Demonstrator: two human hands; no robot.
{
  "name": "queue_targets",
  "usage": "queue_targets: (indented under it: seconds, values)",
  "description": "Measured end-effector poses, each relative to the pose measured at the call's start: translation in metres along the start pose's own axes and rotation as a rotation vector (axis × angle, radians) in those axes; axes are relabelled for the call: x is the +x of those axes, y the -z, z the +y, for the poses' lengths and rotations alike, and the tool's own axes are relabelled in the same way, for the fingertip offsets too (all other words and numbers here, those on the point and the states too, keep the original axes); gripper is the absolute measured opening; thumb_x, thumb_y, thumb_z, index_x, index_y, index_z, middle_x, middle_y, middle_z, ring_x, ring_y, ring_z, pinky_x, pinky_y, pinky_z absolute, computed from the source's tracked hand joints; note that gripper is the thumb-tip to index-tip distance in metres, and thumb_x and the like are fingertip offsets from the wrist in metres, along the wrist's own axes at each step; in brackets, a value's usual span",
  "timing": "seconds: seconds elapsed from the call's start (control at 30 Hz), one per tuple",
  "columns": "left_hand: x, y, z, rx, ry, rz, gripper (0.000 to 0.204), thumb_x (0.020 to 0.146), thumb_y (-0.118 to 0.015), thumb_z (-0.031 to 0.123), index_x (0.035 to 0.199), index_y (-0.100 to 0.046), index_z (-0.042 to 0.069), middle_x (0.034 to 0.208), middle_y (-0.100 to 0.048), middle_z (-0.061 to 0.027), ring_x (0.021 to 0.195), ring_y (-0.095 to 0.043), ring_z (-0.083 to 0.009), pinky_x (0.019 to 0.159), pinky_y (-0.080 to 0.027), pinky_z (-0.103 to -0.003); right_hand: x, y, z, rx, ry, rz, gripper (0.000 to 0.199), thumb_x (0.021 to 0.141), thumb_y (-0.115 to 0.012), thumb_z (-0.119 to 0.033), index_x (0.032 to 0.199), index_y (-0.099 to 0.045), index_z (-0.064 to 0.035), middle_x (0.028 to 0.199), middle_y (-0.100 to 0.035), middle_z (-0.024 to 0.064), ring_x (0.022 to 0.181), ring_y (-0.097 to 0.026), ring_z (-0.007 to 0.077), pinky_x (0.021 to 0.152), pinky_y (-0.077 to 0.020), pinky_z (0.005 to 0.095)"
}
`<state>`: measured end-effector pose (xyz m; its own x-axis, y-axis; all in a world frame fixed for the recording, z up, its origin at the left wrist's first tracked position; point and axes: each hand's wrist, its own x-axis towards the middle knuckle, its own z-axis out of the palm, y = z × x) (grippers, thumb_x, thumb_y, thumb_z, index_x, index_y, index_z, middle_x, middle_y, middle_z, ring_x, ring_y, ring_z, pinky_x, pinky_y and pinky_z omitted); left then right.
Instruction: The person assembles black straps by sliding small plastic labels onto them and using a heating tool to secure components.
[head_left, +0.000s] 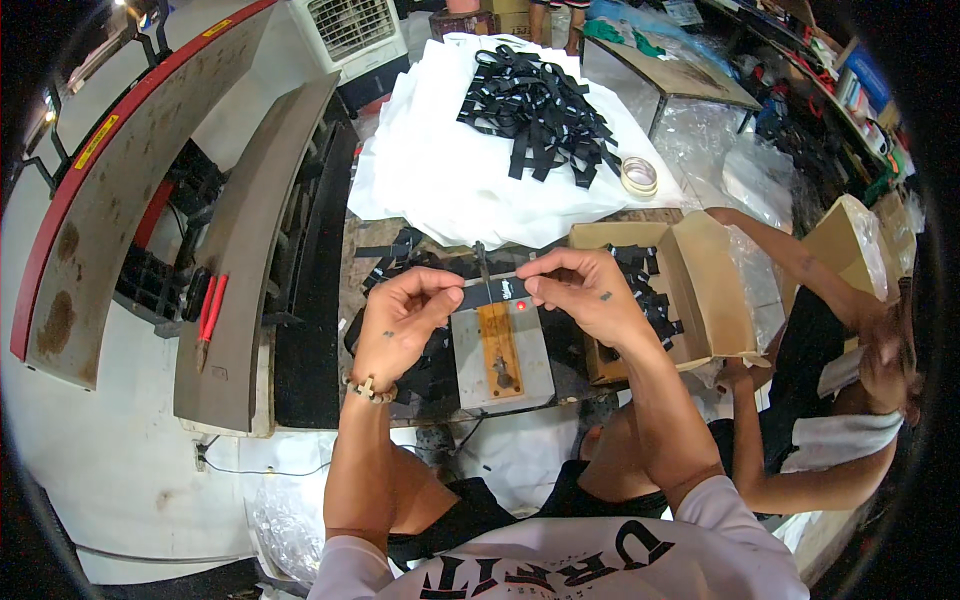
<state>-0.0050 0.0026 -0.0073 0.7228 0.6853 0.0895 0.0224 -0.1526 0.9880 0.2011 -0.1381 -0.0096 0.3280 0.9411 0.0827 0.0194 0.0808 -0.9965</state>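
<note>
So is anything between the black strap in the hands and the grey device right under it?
Nothing visible does. The black strap is pinched between the left hand and right hand, directly over the grey device.

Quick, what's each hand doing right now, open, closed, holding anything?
Left hand: closed, fingers pinching the left end of a black strap.
Right hand: closed, pinching the strap's right end.

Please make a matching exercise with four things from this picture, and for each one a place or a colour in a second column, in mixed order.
Things:
1. roll of tape
2. cardboard box
3. black strip
4. pile of black strips

Places:
A. between both hands' fingertips
B. on white sheets, far side
C. right of the hands, open
D. at the white sheets' right edge

Pairs: 1-D, 2-C, 3-A, 4-B
</note>
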Motion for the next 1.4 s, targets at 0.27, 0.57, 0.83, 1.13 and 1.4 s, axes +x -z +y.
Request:
queue_targets:
  seconds: [0.27, 0.57, 0.83, 1.13, 1.4]
  values:
    - [0.001, -0.001, -0.002, 0.015, 0.007, -0.008, 0.012, 0.091, -0.072, 0.009, 0.1, -0.072, 0.002, 0.078, -0.064, 0.0033, 0.066, -0.051, -0.0026, 0.058, -0.04, -0.019, 0.0, 0.001, 0.003, 0.001, -0.012, -0.003, 0.017, 0.09, -0.07, -0.007, 0.106, -0.072, 0.0018, 0.086, -0.07, 0.0041, 0.074, -0.061, 0.0074, 0.068, -0.0498, 0.0221]
    - [0.002, -0.001, -0.005, 0.015, 0.011, -0.024, 0.011, 0.091, -0.07, 0.007, 0.101, -0.072, 0.004, 0.079, -0.065, 0.002, 0.067, -0.052, -0.0038, 0.061, -0.042, -0.02, 0.002, 0.005, 0.009, -0.043, -0.018, 0.003, 0.017, 0.09, -0.07, -0.007, 0.106, -0.072, 0.0002, 0.085, -0.07, 0.0041, 0.073, -0.062, 0.0078, 0.068, -0.0503, 0.0224]
    - [0.009, 0.066, -0.034, 0.258, 0.115, -0.099, 0.019, 0.091, -0.071, 0.012, 0.104, -0.071, -0.001, 0.082, -0.069, -0.0042, 0.07, -0.061, -0.0105, 0.064, -0.049, -0.026, -0.005, 0.103, 0.042, -0.935, -0.048, 0.11, 0.025, 0.08, -0.075, -0.009, 0.103, -0.072, -0.0018, 0.087, -0.072, 0.0137, 0.077, -0.069, 0.0264, 0.074, -0.0539, 0.0339]
    - [0.062, 0.088, -0.13, 0.852, 0.152, 0.214, 0.038, 0.079, -0.077, 0.041, 0.097, -0.077, 0.008, 0.097, -0.073, -0.0167, 0.093, -0.07, -0.032, 0.084, -0.054, -0.041, 0.007, 0.071, 0.028, -0.71, 0.162, 0.105, 0.02, 0.082, -0.074, -0.009, 0.099, -0.071, 0.0001, 0.1, -0.069, 0.0151, 0.096, -0.066, 0.0285, 0.087, -0.0496, 0.0359]
    - [0.084, 0.074, -0.138, 0.691, -0.014, 0.321, 0.024, 0.085, -0.077, 0.026, 0.092, -0.074, 0.003, 0.084, -0.072, -0.0092, 0.078, -0.068, -0.0203, 0.073, -0.053, -0.036, 0.019, 0.041, 0.026, -0.608, 0.399, 0.247, 0.011, 0.087, -0.069, -0.006, 0.094, -0.071, 0.0023, 0.094, -0.069, 0.0117, 0.089, -0.066, 0.0225, 0.082, -0.0494, 0.0316]
